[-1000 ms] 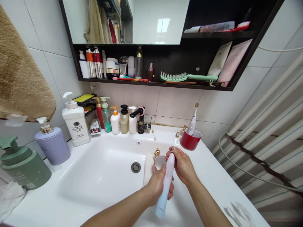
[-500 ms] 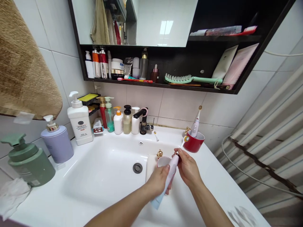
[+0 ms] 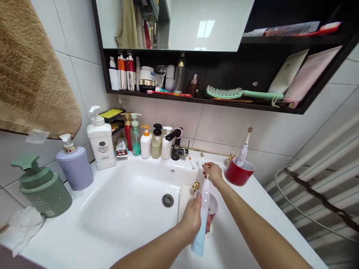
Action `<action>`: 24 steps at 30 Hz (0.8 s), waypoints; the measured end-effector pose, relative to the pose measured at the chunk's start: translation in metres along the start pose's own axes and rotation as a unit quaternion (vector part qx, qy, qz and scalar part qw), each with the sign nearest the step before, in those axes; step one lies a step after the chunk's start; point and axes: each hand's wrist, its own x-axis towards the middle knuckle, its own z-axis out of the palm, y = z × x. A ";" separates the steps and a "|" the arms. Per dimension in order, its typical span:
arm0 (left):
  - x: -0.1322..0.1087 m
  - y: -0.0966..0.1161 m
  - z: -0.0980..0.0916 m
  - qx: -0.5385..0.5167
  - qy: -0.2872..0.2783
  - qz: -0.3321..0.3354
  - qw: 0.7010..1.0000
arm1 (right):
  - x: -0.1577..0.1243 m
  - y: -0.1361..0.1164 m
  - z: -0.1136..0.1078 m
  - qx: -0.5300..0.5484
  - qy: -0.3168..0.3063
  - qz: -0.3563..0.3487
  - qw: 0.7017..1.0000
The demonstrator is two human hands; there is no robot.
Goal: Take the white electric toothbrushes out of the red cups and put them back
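My left hand (image 3: 193,216) is closed around the pink-to-blue handle of an electric toothbrush (image 3: 204,216), its bare metal shaft pointing up. My right hand (image 3: 213,172) pinches a small brush head (image 3: 202,156), apart from the handle and over the sink's back rim. Another brush head (image 3: 191,163) lies on that rim, beside the black faucet (image 3: 177,145). Behind the handle is a red cup with a white inside (image 3: 213,204) and a gold ornament (image 3: 195,185), partly hidden by my left hand. A second red cup (image 3: 238,175) holds another electric toothbrush (image 3: 242,153).
The white sink (image 3: 126,209) has a dark drain (image 3: 167,200). Several pump bottles (image 3: 146,144) line its back left side. Overhead juts a dark shelf cabinet (image 3: 224,73) with a green hairbrush (image 3: 241,93). A brown towel (image 3: 33,71) hangs at left; a ribbed radiator (image 3: 316,186) stands right.
My right hand has moved from the handle's top toward the back rim, taking the brush head off. The handle now stands more upright in my left hand. The view has shifted slightly.
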 end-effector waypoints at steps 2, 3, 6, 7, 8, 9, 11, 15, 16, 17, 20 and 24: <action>0.002 0.002 0.000 -0.027 0.020 -0.007 0.999 | 0.016 0.001 0.016 -0.064 0.015 -0.001 0.998; 0.003 0.003 0.000 -0.037 0.028 -0.011 0.999 | 0.023 0.001 0.022 -0.095 0.019 -0.004 0.995; 0.004 0.005 -0.001 -0.063 0.047 -0.016 0.997 | 0.034 0.002 0.031 -0.175 0.020 -0.023 0.984; 0.005 0.006 -0.001 -0.067 0.048 -0.017 0.996 | 0.035 0.001 0.033 -0.196 0.018 -0.030 0.980; 0.006 0.006 -0.001 -0.068 0.046 -0.018 0.996 | 0.036 0.000 0.034 -0.215 0.017 -0.038 0.976; 0.006 0.006 -0.001 -0.067 0.042 -0.018 0.997 | 0.036 -0.001 0.036 -0.232 0.016 -0.047 0.971; 0.008 0.005 -0.002 -0.067 0.037 -0.017 0.997 | 0.034 -0.005 0.041 -0.260 0.011 -0.068 0.963; 0.010 0.006 -0.004 -0.090 0.048 -0.012 0.995 | 0.022 -0.023 0.047 -0.293 -0.010 -0.106 0.950; 0.010 0.007 -0.004 -0.095 0.049 -0.012 0.994 | 0.016 -0.028 0.042 -0.297 -0.014 -0.112 0.948; 0.010 0.008 -0.005 -0.100 0.051 -0.014 0.994 | 0.008 -0.032 0.032 -0.299 -0.016 -0.120 0.947; 0.007 0.012 -0.006 -0.104 0.048 -0.018 0.993 | -0.028 -0.025 -0.029 -0.303 -0.045 -0.149 0.940; 0.000 0.015 -0.008 -0.088 0.030 0.003 0.996 | -0.095 0.046 -0.147 -0.372 -0.072 -0.047 0.924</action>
